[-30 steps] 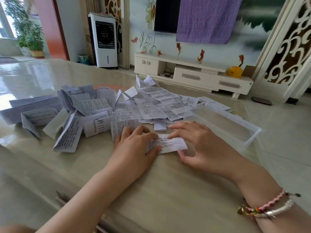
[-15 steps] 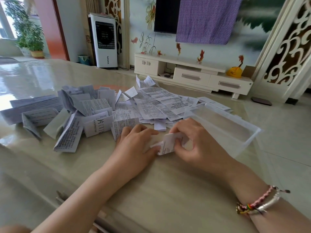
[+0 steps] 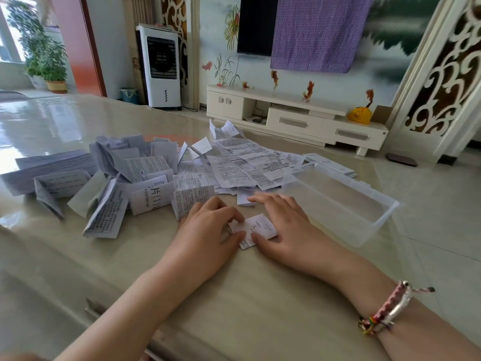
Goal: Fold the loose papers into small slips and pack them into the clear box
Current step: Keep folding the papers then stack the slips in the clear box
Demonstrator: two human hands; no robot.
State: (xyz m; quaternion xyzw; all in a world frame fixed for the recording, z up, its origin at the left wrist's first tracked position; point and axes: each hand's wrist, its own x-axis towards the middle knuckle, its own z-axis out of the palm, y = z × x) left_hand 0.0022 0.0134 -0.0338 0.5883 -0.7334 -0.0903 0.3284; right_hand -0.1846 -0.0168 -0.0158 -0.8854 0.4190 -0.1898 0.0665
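Observation:
A small white folded slip (image 3: 256, 228) lies on the beige table between my hands. My left hand (image 3: 208, 235) pinches its left edge between thumb and forefinger. My right hand (image 3: 283, 225) lies flat over the right part of the slip, fingers spread and straight, thumb on its near edge. A heap of loose printed papers (image 3: 242, 165) lies just beyond my hands. The clear box (image 3: 364, 225) stands to the right of my right hand, and nothing shows inside it.
Several folded leaflets (image 3: 109, 183) lie scattered on the left half of the table (image 3: 234, 308). The table's right edge runs just past the clear box. Beyond the table stand a white TV cabinet (image 3: 294, 118) and a white air cooler (image 3: 161, 66).
The slip lay long and flat, then my right hand lifted its right end and folded it over to the left. Now it lies half as long and my right hand presses it down.

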